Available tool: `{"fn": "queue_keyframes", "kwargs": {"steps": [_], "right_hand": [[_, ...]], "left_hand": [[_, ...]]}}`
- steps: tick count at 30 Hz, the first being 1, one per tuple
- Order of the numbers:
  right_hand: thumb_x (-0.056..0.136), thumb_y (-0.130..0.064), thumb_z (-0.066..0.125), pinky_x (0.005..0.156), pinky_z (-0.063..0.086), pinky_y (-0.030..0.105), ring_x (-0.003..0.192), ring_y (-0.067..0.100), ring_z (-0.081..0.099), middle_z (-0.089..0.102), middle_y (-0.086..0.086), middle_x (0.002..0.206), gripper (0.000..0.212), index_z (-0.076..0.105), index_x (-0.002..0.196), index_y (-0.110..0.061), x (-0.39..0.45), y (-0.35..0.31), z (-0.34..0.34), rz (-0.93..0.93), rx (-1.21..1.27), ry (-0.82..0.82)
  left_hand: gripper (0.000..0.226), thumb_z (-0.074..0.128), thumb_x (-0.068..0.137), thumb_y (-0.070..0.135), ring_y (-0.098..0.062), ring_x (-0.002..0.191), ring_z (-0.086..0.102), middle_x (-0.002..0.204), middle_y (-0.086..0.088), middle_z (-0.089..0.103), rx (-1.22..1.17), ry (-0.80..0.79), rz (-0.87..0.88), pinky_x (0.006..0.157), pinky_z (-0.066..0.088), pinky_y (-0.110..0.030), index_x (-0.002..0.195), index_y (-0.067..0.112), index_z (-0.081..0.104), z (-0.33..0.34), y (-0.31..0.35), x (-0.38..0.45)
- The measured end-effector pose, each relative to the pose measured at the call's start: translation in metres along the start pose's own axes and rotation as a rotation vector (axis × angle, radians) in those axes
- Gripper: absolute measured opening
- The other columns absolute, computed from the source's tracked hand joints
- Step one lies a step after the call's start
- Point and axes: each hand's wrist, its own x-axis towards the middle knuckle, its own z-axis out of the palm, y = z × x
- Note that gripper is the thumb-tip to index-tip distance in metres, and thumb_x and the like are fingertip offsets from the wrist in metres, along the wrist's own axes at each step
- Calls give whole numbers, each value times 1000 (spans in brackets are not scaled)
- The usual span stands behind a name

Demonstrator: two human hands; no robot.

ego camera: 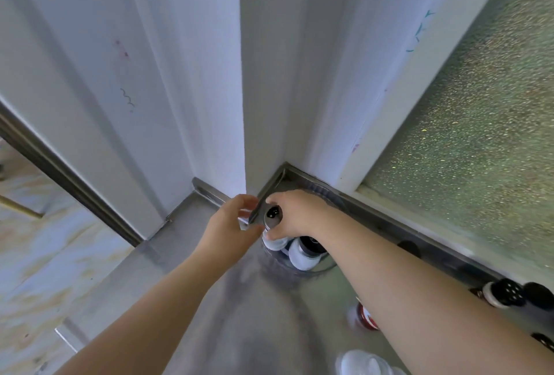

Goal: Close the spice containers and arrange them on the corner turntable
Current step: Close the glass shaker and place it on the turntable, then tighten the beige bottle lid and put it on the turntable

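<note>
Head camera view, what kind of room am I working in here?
Probably a kitchen corner: a stainless steel counter with a raised metal edge meets white walls, spice jars stand beside a frosted window, and both hands work a shaker there.

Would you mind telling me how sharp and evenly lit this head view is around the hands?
Head view: wide-angle bend bows the walls; soft daylight through the frosted window; left hand, right hand and the spice jar are slightly motion-blurred; the steel counter shows dull glare.

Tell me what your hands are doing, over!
Both hands, left and right, gripping one spice shaker over the turntable. Two jars there. More jars waiting right.
</note>
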Motion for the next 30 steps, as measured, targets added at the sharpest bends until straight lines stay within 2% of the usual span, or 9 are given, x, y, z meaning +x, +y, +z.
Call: {"fn": "queue_keyframes", "kwargs": {"steps": [3, 6, 10, 12, 15, 20, 23, 25, 30], "right_hand": [[75, -45, 68, 96, 44, 38, 117, 21, 52, 54, 2, 128, 71, 43, 137, -22, -29, 5, -17, -18, 97, 74], [82, -38, 64, 96, 44, 33, 116, 19, 54, 57, 2, 128, 55, 49, 132, -19, -84, 19, -29, 4, 171, 300], [85, -30, 62, 86, 46, 26, 98, 11, 57, 63, -5, 110, 34, 59, 118, -20, -177, 44, -16, 42, 200, 403], [86, -30, 61, 80, 43, 21, 90, 9, 57, 61, -8, 104, 30, 60, 116, -22, -213, 56, 1, 79, 204, 348], [87, -27, 59, 78, 45, 24, 87, 12, 58, 62, -7, 102, 25, 62, 111, -20, -250, 72, 31, 98, 184, 280], [86, -26, 58, 93, 44, 32, 115, 21, 53, 54, 2, 129, 46, 47, 131, -20, -281, 100, 92, 253, 81, 125], [82, -30, 65, 101, 41, 35, 128, 25, 44, 37, 4, 145, 73, 28, 144, -19, -282, 116, 133, 326, 107, -9], [80, -33, 68, 104, 38, 35, 132, 24, 40, 30, 3, 149, 84, 20, 147, -22, -276, 122, 153, 331, 177, -11], [81, -34, 66, 97, 42, 36, 123, 25, 47, 44, 4, 137, 66, 36, 138, -18, -252, 121, 183, 328, 253, 141]], "left_hand": [[27, 64, 78, 10, -14, 91, 59, 100, 3, 63, 73, 64, 105, 71, 38, -10, 103, 19, 60, 4, 19, -9], [19, 61, 79, 9, -12, 77, 57, 85, 6, 60, 133, 108, 283, 64, 41, -10, 96, 16, 62, 11, 38, -35], [32, 56, 71, 30, 9, 80, 52, 89, 23, 52, 196, -345, 421, 71, 41, -9, 103, 25, 58, 50, 35, -85], [44, 62, 70, 26, 7, 90, 50, 105, 15, 55, 217, -583, 310, 79, 44, -14, 113, 24, 52, 77, 28, -103], [60, 67, 71, 9, -9, 104, 50, 121, 9, 48, 218, -733, 146, 81, 42, -14, 124, 21, 43, 110, 21, -121], [74, 76, 68, 11, -12, 110, 43, 115, 3, 42, 234, -726, 94, 89, 33, -18, 130, 19, 35, 145, 22, -140], [71, 78, 66, 13, -15, 111, 45, 118, 1, 47, 193, -645, 72, 89, 33, -22, 125, 20, 40, 160, 18, -142], [66, 78, 65, 12, -15, 110, 47, 114, 4, 48, 153, -610, 51, 89, 33, -22, 122, 20, 45, 167, 15, -142], [55, 79, 62, 8, -15, 93, 52, 97, 9, 54, 116, -554, 74, 79, 39, -21, 102, 30, 47, 176, 3, -144]]}}
